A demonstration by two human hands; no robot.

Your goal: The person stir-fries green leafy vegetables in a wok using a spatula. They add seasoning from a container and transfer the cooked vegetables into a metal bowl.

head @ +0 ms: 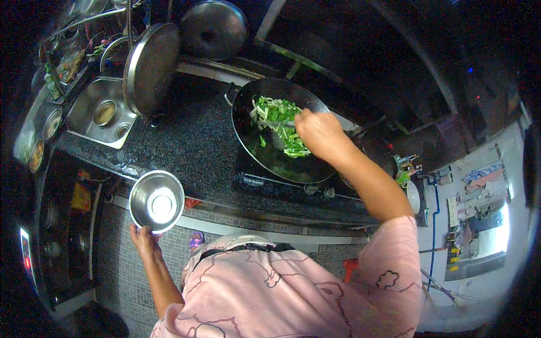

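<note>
My left hand (146,243) grips the lower rim of a stainless steel bowl (141,198), held tilted in front of the counter edge. No food shows inside it, and a bright glare covers its bottom. My right hand (319,131) is over a large dark wok (249,145), closed around a slim metal cooking utensil (277,123). The utensil's far end is lost among the chopped green leafy vegetables (291,137) with pale stems. Those vegetables lie heaped in the middle of the wok, which sits on a gas stove (279,188).
Left of the stove runs a dark speckled countertop (190,139). Beyond it, a steel sink (95,131) holds a small bowl (105,113). A large round pan or lid (152,69) stands on edge beside the sink. Filled bowls (37,155) line the far left edge. A white bowl (413,197) is at right.
</note>
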